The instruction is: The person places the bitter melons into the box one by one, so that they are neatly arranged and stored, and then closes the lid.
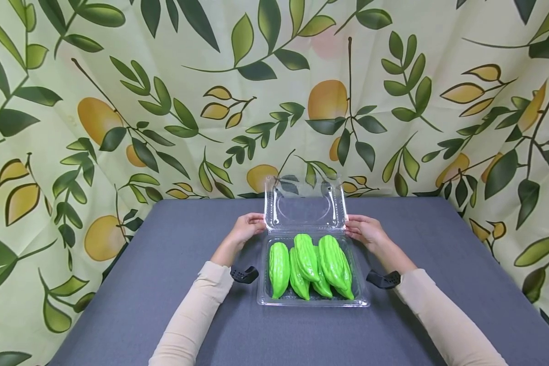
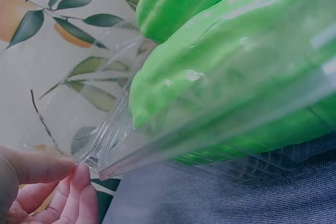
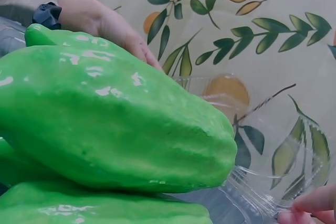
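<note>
A clear plastic clamshell box [image 1: 313,304] lies on the table with its hinged lid [image 1: 305,219] raised at the back. Inside sit several bright green bitter melons [image 1: 279,269], some stacked on others. My left hand [image 1: 246,227] pinches the lid's left edge near the hinge. Between its thumb and curled fingers [image 2: 80,177] the clear rim shows in the left wrist view. On the opposite side my right hand [image 1: 367,231] pinches the lid's right edge; only its fingertips [image 3: 315,203] show at the lower right of the right wrist view.
A grey cloth-covered table [image 1: 183,239] carries the box. Behind and at both sides hangs a cream curtain [image 1: 274,101] printed with leaves and orange fruit. Black straps [image 1: 244,275] are worn at both wrists.
</note>
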Demonstrator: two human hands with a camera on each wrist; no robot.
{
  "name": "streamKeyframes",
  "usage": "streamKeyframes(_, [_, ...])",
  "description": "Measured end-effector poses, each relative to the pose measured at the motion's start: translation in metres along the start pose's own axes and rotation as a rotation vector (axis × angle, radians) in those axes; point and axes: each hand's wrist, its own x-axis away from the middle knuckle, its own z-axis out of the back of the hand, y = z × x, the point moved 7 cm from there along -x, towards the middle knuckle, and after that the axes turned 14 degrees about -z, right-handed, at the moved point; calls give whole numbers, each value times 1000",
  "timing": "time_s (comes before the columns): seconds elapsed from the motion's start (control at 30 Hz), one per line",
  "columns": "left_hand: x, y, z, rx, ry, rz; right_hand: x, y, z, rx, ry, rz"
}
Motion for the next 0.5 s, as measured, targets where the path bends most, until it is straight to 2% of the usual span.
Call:
streamKeyframes(0.3, [3,3,2,-39,8,-2,8,-3,1,39,33,84])
streamKeyframes(0.5, [3,4,3,-47,23,-23,11,-7,2,136,73,190])
